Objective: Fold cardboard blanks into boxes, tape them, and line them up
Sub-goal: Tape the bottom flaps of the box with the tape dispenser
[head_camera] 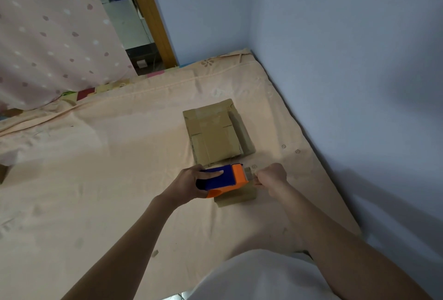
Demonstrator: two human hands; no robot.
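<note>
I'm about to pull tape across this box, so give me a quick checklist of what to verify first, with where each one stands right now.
1. Left hand holds the tape dispenser firmly: ok.
2. Right hand pinches the tape end at the dispenser's mouth: ok.
3. Box under the dispenser has its flaps closed flat: cannot tell, mostly hidden.
4. Tape end is lined up with that box's seam: cannot tell.
5. Finished box lies beyond the hands, out of the pull path: ok.
6. Bed sheet lies flat around the work: ok.
</note>
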